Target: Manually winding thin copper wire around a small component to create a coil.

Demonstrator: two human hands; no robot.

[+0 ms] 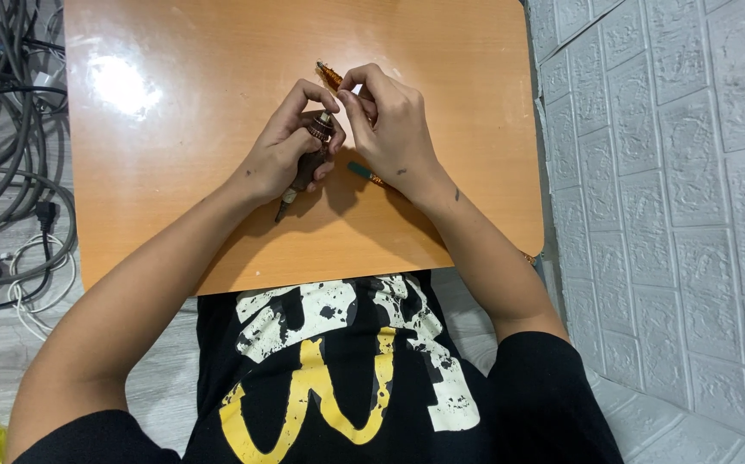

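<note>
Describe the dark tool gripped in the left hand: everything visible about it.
The dark tool is a short, brownish-black handle with a ribbed collar near its upper end and a thin metal tip poking out below the palm. It looks like plastic or wood with metal fittings. It lies tilted over the orange table, wrapped by the left hand, while the right hand pinches at its top end.

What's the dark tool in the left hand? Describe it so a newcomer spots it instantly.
Start at the orange tabletop; both hands meet near its middle. The left hand grips a stubby dark brown handle with a ribbed metal collar on top, which the right hand pinches. Unlike the thin teal-tipped stick beside it, it is thick and dark.
</note>
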